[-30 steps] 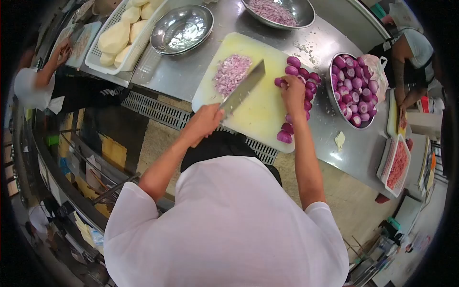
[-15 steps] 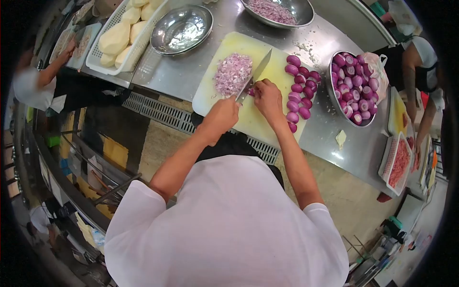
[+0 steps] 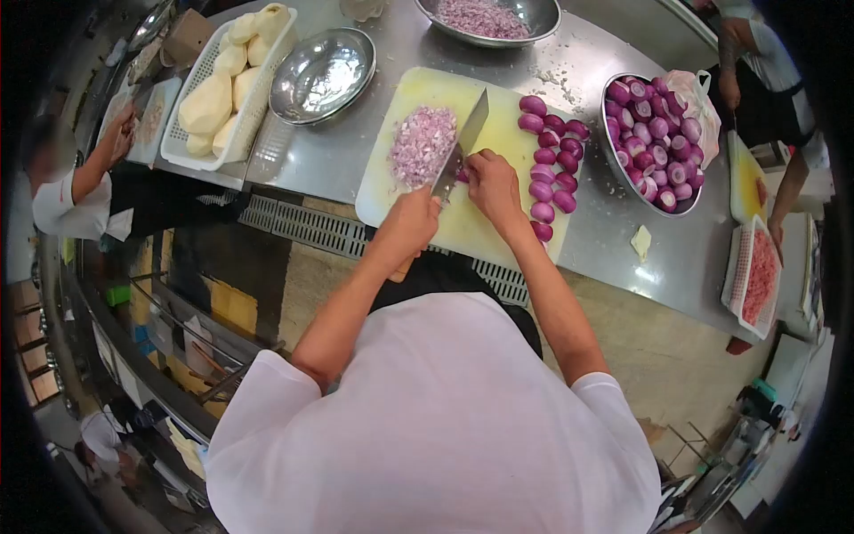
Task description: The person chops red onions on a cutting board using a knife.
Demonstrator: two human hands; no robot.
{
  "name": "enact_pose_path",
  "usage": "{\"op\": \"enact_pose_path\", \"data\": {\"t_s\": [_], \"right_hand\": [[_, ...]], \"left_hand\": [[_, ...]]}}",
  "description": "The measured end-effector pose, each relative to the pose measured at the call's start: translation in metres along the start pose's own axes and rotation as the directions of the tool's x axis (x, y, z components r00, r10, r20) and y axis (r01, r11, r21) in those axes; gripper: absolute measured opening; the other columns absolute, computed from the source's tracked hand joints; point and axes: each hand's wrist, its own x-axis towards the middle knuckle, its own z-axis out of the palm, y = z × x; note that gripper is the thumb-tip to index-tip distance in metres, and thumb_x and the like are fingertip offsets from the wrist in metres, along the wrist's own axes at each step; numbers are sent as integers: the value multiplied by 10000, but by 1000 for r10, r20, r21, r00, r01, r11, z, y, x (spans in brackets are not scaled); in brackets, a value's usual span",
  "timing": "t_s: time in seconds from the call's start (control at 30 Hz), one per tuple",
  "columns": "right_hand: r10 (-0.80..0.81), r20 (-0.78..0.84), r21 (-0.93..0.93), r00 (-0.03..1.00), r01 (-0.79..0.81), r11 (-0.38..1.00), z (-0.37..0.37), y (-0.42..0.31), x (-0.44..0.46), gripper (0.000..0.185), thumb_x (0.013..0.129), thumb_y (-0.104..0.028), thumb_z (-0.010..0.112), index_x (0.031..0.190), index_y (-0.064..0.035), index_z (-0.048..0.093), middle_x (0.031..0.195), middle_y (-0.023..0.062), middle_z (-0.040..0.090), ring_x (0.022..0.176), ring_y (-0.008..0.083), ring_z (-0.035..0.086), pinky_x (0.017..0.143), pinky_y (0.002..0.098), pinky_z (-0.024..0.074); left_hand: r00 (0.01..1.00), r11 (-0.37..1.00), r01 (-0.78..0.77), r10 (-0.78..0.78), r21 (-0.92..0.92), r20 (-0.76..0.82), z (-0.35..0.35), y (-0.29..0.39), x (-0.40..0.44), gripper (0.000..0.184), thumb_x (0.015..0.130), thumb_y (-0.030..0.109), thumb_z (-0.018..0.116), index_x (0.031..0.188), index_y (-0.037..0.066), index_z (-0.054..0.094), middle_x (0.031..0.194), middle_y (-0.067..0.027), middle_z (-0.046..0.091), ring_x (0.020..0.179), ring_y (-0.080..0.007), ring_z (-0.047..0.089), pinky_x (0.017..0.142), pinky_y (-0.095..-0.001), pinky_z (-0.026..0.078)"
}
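since the frame a second earlier, the right hand point(image 3: 492, 182) had moved from the peeled onions point(image 3: 543, 173) along the right edge of the cutting board point(image 3: 463, 233) to the knife point(image 3: 471, 123), whose blade had turned more toward the board's far edge. the left hand point(image 3: 411, 227) was closed round the knife's handle. the right hand's fingers were drawn together on one onion point(image 3: 463, 175), mostly hidden by them, with the blade right beside it. that onion lay left of the board's middle, and the board itself rested on the metal bench point(image 3: 614, 258). the chopped onion point(image 3: 424, 147) was heaped near the board's left edge, just across the blade, while a steel bowl point(image 3: 673, 212) of more onions stood on the bench beyond the board's right edge.

to cut well here, the right fingertips were best curled back, knuckles guiding the flat of the blade, since fingers and steel seemed very near each other. a firm hold mattered, as a slick, rounded piece could easily roll; a flat cut face turned down would have steadied it. short, even strokes with the tip kept low looked soundest, leaving the heap undisturbed.
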Motion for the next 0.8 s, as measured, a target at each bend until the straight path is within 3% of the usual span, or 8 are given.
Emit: {"op": "enact_pose_path", "data": {"t_s": [0.27, 0.33, 0.43, 0.53, 0.7, 0.8], "right_hand": [[11, -20, 56, 1000, -10, 998, -1, 3, -2, 120, 819, -3, 658, 927, -37, 696, 903, 162, 656, 886, 405, 649, 783, 498, 542], [35, -19, 78, 999, -33, 996, 0, 1, -5, 126, 818, 2, 654, 930, -37, 697, 901, 162, 656, 881, 404, 649, 780, 497, 542], [7, -25, 32, 1000, -6, 999, 0, 3, -6, 121, 817, 3, 656, 925, -35, 695, 893, 163, 654, 878, 398, 651, 769, 497, 542], [-4, -69, 64, 998, 9, 998, 0, 3, -4, 108, 817, 0, 660, 916, -26, 692, 890, 168, 653, 876, 397, 651, 762, 497, 541], [-4, -84, 84, 996, 11, 996, 0, 2, -9, 70, 827, -4, 656, 893, -15, 677, 878, 171, 648, 864, 405, 647, 755, 503, 536], [13, -101, 112, 995, -1, 994, 0, 3, -10, 65, 826, -6, 659, 888, -15, 674, 873, 172, 646, 858, 411, 644, 748, 507, 531]], "left_hand": [[1000, 999, -23, 23, 36, -2, -3, 4, 10, 271, 1085, 217, 490, 974, -28, 526, 580, -110, 550, 409, -215, 557, 380, -389, 463], [994, 991, -98, 102, 94, -39, 14, -15, 18, 266, 1085, 218, 491, 977, -23, 520, 572, -103, 539, 408, -216, 559, 380, -391, 465], [999, 997, -35, 32, 71, 35, 3, 3, 24, 254, 1084, 209, 490, 984, -23, 513, 574, -107, 542, 409, -217, 568, 374, -396, 464], [999, 1000, -7, 7, -6, 31, -6, 15, 4, 259, 1085, 207, 491, 977, -27, 507, 575, -108, 541, 404, -214, 565, 367, -394, 458], [997, 997, -72, 72, 24, 15, 17, -12, 24, 268, 1086, 206, 489, 968, -34, 507, 579, -105, 544, 401, -214, 563, 364, -387, 457], [999, 1000, -6, 7, -13, 51, 2, 11, 12, 265, 1085, 197, 490, 966, -40, 507, 583, -112, 554, 405, -218, 572, 368, -392, 459]]}}
